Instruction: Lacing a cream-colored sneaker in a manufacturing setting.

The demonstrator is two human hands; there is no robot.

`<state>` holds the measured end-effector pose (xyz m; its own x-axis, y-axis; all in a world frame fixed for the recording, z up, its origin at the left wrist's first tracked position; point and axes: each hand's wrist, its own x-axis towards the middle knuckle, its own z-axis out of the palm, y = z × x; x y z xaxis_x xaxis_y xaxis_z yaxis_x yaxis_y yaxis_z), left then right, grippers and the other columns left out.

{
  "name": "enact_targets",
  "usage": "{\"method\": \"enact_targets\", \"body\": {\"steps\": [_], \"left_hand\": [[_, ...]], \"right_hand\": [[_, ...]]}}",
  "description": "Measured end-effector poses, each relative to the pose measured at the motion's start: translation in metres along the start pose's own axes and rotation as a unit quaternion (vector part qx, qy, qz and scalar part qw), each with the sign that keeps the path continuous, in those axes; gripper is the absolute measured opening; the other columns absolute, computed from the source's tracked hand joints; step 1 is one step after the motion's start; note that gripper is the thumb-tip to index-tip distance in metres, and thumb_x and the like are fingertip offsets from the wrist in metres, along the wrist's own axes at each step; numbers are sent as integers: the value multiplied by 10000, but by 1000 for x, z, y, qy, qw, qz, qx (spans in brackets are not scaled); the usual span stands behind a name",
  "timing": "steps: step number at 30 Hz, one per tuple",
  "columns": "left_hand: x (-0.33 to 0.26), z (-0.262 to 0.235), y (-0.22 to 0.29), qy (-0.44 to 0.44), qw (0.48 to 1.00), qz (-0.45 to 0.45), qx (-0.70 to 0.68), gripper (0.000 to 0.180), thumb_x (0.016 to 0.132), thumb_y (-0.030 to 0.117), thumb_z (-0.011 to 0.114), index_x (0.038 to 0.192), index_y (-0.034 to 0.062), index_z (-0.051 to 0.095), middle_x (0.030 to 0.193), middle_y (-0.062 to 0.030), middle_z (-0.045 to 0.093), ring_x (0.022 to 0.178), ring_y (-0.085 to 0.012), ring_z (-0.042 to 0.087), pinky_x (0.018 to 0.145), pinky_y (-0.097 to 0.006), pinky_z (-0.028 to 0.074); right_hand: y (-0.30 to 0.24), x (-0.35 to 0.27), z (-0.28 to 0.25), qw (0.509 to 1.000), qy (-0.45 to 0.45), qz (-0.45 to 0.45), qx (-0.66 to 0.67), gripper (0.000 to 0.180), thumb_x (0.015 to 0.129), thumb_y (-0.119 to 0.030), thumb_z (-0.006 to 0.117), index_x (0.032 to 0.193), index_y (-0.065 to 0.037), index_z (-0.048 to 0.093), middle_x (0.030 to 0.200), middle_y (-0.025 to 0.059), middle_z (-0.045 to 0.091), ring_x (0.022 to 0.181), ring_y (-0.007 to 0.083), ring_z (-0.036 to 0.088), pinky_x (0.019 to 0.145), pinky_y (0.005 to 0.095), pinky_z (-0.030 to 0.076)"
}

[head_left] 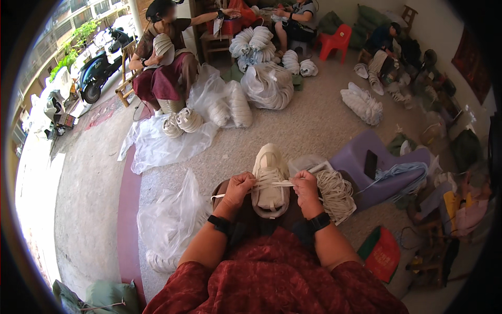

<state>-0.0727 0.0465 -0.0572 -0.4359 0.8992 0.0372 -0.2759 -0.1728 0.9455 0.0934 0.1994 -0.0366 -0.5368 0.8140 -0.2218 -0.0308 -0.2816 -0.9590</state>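
A cream-coloured shoe (270, 198) rests on my lap with its toe pointing away from me. Its lace (282, 183) runs across the front of the shoe and out to both sides. On the shoe's left, my left hand (240, 188) is closed on one lace end, whose tail sticks out beyond the fist. My right hand (305, 186) pinches the other end at the shoe's right side. Between the two hands the lace looks stretched. Beside my right hand hangs a thick bundle of cream laces (337, 194).
A purple plastic stool (361, 157) at right carries a phone (370, 164) and light-blue cords (402, 174). Clear plastic bags (172, 214) lie at left. Co-workers sit farther off among bagged stacks of shoes (267, 86) and a red chair (334, 41). A scooter (99, 73) stands outside.
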Motion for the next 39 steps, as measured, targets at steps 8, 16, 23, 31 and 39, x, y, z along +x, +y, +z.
{"method": "enact_targets", "body": {"steps": [8,16,23,31,39], "left_hand": [[3,11,0,41,915,68,396,357,638,180,776,894,30,578,838,-61,555,810,-150,538,724,-284,446],[-6,20,6,107,883,14,457,343,679,209,754,882,-7,581,662,-43,555,604,-140,506,569,-278,432],[-33,16,40,74,988,9,138,138,735,98,697,684,29,590,617,-9,581,559,-87,516,517,-242,406],[-73,-46,54,-8,972,-65,227,204,759,183,706,730,34,569,692,25,527,651,-74,467,597,-221,391],[-25,27,19,19,853,92,513,309,687,144,652,943,24,529,869,-155,579,820,-318,579,727,-391,466]], "right_hand": [[-32,-3,-102,963,103,-43,247,196,691,91,528,718,-87,451,571,-29,373,402,69,298,422,218,268],[-1,-15,-80,776,30,-157,-610,346,710,-87,636,1022,-19,504,818,145,586,710,291,562,663,368,465],[15,-14,3,855,-70,-235,-458,573,686,-271,718,1094,29,450,894,199,562,813,306,557,735,382,446],[-7,-17,16,846,-100,-151,-502,470,691,-216,691,996,31,433,937,249,580,922,392,563,790,421,446],[4,-13,15,850,-76,-159,-497,361,688,-184,687,887,-11,441,804,219,586,825,368,584,708,431,447]]}}
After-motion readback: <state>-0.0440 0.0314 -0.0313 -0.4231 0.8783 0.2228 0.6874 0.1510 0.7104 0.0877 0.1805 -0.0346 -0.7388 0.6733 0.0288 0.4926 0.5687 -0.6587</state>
